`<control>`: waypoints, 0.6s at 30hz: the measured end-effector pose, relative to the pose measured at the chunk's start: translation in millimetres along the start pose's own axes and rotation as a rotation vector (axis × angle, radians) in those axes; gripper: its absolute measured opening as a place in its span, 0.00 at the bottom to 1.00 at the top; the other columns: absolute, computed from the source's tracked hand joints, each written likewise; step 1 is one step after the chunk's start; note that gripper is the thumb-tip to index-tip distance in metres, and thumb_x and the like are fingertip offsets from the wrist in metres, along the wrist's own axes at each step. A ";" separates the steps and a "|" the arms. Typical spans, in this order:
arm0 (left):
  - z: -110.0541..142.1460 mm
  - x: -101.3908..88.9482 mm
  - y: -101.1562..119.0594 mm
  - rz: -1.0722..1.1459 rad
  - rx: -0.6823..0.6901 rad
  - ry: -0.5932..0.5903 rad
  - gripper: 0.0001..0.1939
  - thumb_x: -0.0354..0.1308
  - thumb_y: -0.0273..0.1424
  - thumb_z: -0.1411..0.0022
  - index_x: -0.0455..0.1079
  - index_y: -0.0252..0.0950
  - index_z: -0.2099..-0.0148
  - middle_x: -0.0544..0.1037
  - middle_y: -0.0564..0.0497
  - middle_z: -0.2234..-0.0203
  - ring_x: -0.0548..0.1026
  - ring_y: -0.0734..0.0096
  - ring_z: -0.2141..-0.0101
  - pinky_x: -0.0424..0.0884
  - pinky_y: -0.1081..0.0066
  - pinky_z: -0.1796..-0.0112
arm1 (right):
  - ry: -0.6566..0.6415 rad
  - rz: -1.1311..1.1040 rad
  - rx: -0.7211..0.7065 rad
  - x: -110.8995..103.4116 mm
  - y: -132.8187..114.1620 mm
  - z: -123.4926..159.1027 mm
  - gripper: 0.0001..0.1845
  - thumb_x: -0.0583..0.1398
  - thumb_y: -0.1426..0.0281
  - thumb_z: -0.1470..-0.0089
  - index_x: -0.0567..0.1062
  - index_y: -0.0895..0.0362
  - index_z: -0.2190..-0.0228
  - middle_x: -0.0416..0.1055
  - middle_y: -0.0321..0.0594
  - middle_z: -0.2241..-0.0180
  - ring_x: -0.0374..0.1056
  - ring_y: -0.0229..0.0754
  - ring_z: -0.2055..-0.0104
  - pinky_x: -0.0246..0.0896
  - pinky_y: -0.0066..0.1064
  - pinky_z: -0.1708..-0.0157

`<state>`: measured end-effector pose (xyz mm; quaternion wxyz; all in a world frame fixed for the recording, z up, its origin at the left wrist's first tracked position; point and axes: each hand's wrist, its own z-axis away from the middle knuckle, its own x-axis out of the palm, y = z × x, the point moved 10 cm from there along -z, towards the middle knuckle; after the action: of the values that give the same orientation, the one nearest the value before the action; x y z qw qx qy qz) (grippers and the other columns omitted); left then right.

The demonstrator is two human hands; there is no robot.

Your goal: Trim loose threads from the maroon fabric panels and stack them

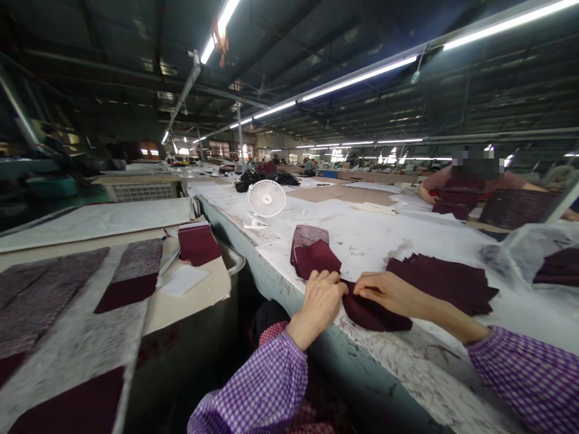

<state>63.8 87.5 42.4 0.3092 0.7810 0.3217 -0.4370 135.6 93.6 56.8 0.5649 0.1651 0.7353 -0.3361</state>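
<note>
Lying at the near edge of a white-covered surface [362, 235], a dark maroon cloth piece [377, 314] sits between my left hand [319, 301] and my right hand [384, 290]. My left fingers curl at its narrower end, against a stack of maroon and speckled cloth [316, 256]; my right hand arches over the piece, its grip narrow, thumb and forefinger close together. I cannot tell whether either grip pinches the fabric. The piece's long axis slants from that narrower end down to the right, roughly along the edge. Beyond my right wrist, a fanned pile of maroon pieces [446, 282] spreads near a clear plastic bag [520, 250]. A white fan [266, 199] stands past the stack. To my left, speckled panels [138, 260] lie on another surface [194, 307]. Across from me, a person [442, 178] works beside more maroon cloth, in a wide workroom lit by tube lights [359, 78] under a dark roof.
</note>
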 end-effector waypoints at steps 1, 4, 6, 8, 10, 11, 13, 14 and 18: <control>1.2 -0.8 0.8 0.001 -0.012 0.008 0.14 0.47 0.25 0.36 0.74 0.39 0.60 0.72 0.49 0.67 0.67 0.64 0.62 0.59 0.64 0.59 | 0.002 -0.001 -0.007 -0.6 -2.6 0.2 0.17 0.50 0.64 0.39 0.75 0.58 0.67 0.73 0.42 0.67 0.68 0.41 0.65 0.60 0.32 0.62; 13.8 -8.7 1.4 0.091 -0.062 0.015 0.12 0.48 0.25 0.37 0.74 0.38 0.61 0.73 0.49 0.66 0.69 0.64 0.61 0.60 0.64 0.59 | -0.038 0.010 -0.060 1.9 -16.9 3.0 0.17 0.49 0.63 0.38 0.75 0.58 0.66 0.72 0.42 0.65 0.68 0.41 0.63 0.60 0.33 0.60; 25.6 -17.6 -0.8 0.233 -0.084 0.008 0.11 0.50 0.27 0.37 0.74 0.39 0.62 0.75 0.50 0.67 0.70 0.66 0.63 0.62 0.67 0.60 | -0.099 0.032 -0.097 7.4 -26.3 6.8 0.16 0.51 0.62 0.39 0.75 0.57 0.64 0.71 0.42 0.63 0.67 0.41 0.61 0.60 0.33 0.59; 35.3 -31.1 -13.2 0.355 -0.163 0.054 0.09 0.52 0.28 0.38 0.74 0.39 0.63 0.76 0.52 0.69 0.71 0.68 0.66 0.63 0.69 0.62 | -0.152 0.060 -0.116 12.0 -31.3 10.9 0.15 0.52 0.62 0.40 0.75 0.56 0.62 0.70 0.43 0.60 0.67 0.42 0.59 0.60 0.34 0.57; 40.2 -43.1 -30.7 0.374 -0.269 0.136 0.08 0.53 0.27 0.40 0.74 0.37 0.65 0.76 0.52 0.70 0.71 0.69 0.67 0.64 0.70 0.64 | -0.178 0.072 -0.123 13.3 -32.3 13.6 0.14 0.52 0.62 0.40 0.74 0.55 0.60 0.69 0.43 0.58 0.66 0.43 0.57 0.60 0.34 0.55; 39.6 -45.2 -36.5 0.367 -0.299 0.158 0.07 0.54 0.27 0.40 0.73 0.37 0.66 0.76 0.52 0.70 0.71 0.69 0.67 0.64 0.70 0.64 | -0.193 0.065 -0.128 13.7 -32.4 14.5 0.14 0.52 0.63 0.40 0.74 0.55 0.60 0.69 0.43 0.58 0.66 0.43 0.56 0.59 0.35 0.54; 32.6 -39.2 -40.6 0.369 -0.315 0.146 0.05 0.55 0.29 0.41 0.73 0.37 0.66 0.76 0.52 0.69 0.71 0.68 0.66 0.64 0.70 0.63 | -0.228 0.041 -0.122 13.9 -31.1 15.8 0.14 0.55 0.61 0.42 0.74 0.55 0.60 0.68 0.43 0.57 0.66 0.44 0.55 0.59 0.35 0.53; 27.7 -32.7 -40.4 0.380 -0.315 0.122 0.05 0.56 0.31 0.42 0.73 0.37 0.65 0.76 0.52 0.69 0.71 0.67 0.65 0.64 0.70 0.63 | -0.243 0.033 -0.110 13.5 -30.0 16.2 0.15 0.57 0.60 0.44 0.74 0.55 0.59 0.68 0.43 0.56 0.66 0.44 0.55 0.59 0.35 0.53; 13.3 -11.6 -37.6 0.331 -0.343 0.067 0.05 0.59 0.30 0.44 0.73 0.38 0.64 0.76 0.52 0.70 0.72 0.65 0.63 0.65 0.67 0.61 | -0.213 0.065 -0.077 4.3 -33.0 18.3 0.17 0.62 0.58 0.50 0.73 0.55 0.60 0.67 0.42 0.57 0.66 0.44 0.57 0.59 0.33 0.57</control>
<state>23.6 97.3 39.4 0.4940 0.7731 0.2690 -0.2932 126.9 56.7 60.5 0.6565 0.1304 0.6776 -0.3047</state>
